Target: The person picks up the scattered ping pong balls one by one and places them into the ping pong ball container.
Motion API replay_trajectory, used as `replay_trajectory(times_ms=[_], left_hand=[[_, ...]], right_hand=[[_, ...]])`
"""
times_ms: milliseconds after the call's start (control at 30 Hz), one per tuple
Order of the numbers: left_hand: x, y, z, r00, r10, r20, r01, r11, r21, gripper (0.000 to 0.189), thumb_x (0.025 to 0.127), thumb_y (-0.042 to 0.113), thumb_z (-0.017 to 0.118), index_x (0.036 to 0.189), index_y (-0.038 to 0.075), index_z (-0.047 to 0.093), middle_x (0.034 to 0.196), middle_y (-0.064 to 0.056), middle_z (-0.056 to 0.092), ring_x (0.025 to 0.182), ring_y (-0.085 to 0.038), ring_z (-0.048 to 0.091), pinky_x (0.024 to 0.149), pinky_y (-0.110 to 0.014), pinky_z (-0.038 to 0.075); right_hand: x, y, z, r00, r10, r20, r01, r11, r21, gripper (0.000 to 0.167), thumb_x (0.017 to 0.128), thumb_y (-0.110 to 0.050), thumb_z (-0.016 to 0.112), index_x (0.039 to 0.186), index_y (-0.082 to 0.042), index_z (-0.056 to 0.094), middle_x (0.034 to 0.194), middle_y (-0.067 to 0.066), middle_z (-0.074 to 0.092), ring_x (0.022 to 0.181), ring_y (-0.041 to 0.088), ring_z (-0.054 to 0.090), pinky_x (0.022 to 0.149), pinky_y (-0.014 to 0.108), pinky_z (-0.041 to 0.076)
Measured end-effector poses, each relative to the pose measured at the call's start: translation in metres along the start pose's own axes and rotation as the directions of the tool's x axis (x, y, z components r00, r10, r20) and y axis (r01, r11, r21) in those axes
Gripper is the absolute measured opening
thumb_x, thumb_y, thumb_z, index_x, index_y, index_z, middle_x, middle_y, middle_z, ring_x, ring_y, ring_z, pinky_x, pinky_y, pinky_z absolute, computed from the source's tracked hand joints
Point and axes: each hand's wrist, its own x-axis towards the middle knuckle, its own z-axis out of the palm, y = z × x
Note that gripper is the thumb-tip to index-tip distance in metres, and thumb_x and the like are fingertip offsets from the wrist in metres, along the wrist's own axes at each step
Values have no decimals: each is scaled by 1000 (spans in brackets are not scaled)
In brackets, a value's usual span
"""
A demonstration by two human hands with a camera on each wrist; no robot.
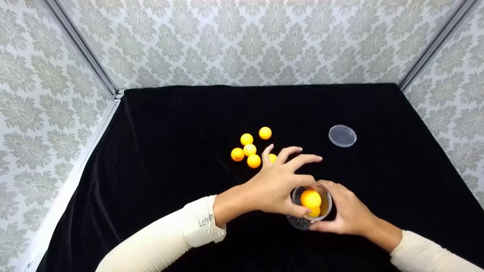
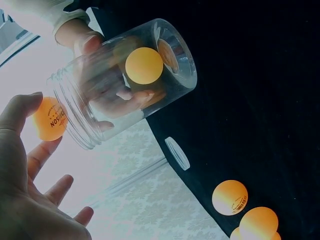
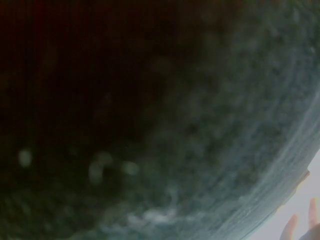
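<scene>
My left hand (image 1: 278,189) pinches an orange ping-pong ball (image 2: 49,120) between thumb and index finger at the mouth of a clear plastic jar (image 2: 186,62). Dark print shows on this ball in the left wrist view; the hand's other fingers are spread. Wrapped around the jar's side is my right hand (image 1: 346,209), which keeps it upright, open end up, in the head view. Inside the jar lies another ball (image 2: 144,65), with more orange showing behind it. The right wrist view is mostly dark and blurred, with blurred fingertips (image 3: 289,229) in its lower right corner.
Several loose orange balls (image 1: 253,161) lie grouped on the black cloth (image 1: 181,151), beyond my left hand and partly behind its fingers. A round clear lid (image 1: 342,136) lies farther back on the right. Patterned wall panels (image 1: 234,41) stand behind the table and at both sides.
</scene>
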Motion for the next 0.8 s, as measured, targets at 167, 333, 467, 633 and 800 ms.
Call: replay_trajectory(times_ms=[167,333,467,633,800], left_hand=[[-1,0,-1,1000,1,-4,-1,1000,-3,46,73,63,76,113,42,69,162,11,34,149,-29,25,105,-79,20],[-2,-1,-3,1000,1,-13,-1,1000,-20,44,74,62,75,112,42,69,162,12,34,149,-29,24,105,-80,20],[-2,-1,-6,1000,-8,-23,7,1000,-25,41,75,62,75,109,41,69,162,12,34,149,-28,24,106,-79,20],[-2,-4,-8,999,-20,-32,19,1000,-20,39,75,61,76,107,40,69,162,12,35,149,-28,25,105,-80,20],[-2,-5,-12,999,-31,-44,30,999,-28,37,76,59,76,106,37,70,162,11,36,149,-29,27,105,-80,20]], right_hand=[[0,0,0,1000,3,2,-3,1000,5,101,57,-61,92,133,-4,59,123,1,67,105,20,66,102,15,41],[2,0,-1,1000,-7,0,7,1000,19,97,58,-61,92,131,-6,60,123,0,67,104,20,66,100,17,43],[2,0,-1,1000,-15,-1,15,1000,27,96,58,-61,92,131,-7,60,126,-1,66,106,20,66,101,17,42],[2,0,-1,1000,-21,-3,21,999,39,95,59,-60,92,131,-8,60,126,0,66,107,21,66,105,14,39],[2,0,-1,1000,-19,-6,19,999,30,97,59,-61,92,133,-7,60,125,1,67,107,22,66,106,14,39]])
